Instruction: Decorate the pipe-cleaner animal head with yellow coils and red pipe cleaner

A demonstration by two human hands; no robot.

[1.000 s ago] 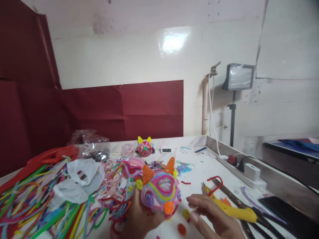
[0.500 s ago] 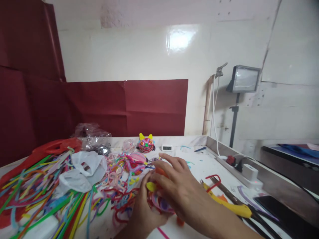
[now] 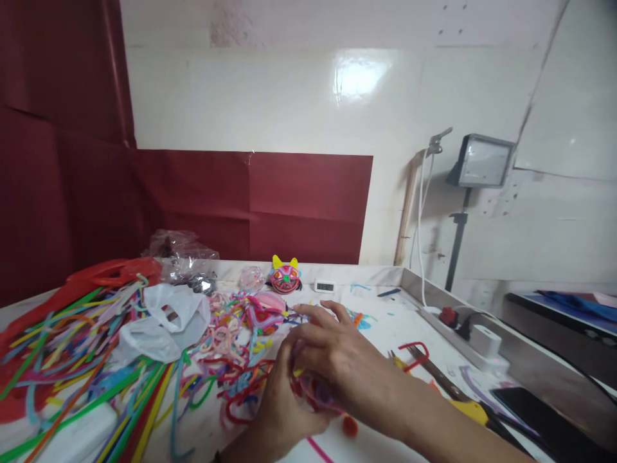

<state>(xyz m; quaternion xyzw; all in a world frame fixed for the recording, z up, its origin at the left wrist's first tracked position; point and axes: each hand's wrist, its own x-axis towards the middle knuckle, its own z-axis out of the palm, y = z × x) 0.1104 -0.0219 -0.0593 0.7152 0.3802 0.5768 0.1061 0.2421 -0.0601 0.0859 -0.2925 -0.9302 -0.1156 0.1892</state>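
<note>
"The right hand (image 3: 344, 357) is across the fuzzy toy (image 3: 308, 391) now; a second earlier it is out toward four o'clock, beside the yellow-handled tool (image 3: 470, 411)."

"And the left hand (image 3: 284, 411)?"

"Much where it is then: cupped round the toy from six o'clock to ten, holding it up close in front of the person."

"Which hand is nearer to it, then?"

"Neither. The toy sits between the two, low and central. The left has the lower left side, and the right arches over it from twelve to three, fingers bent and close together. Whether those fingers pinch a part or just rest on it, I can't tell."

"Does it have a long axis?"

"None that shows. It looks rounded, and most of it is behind the fingers, so which way its front points is hidden too."

"What's that orange tip (image 3: 357, 319) at one o'clock, past the right hand?"

"Part of the toy or a loose scrap; I can't say. The orange disc (image 3: 349, 426) is clearer: on the table (image 3: 380, 334) at four o'clock, near the toy. A cat-faced toy (image 3: 285, 278) stands well apart, nearly at twelve."
</note>
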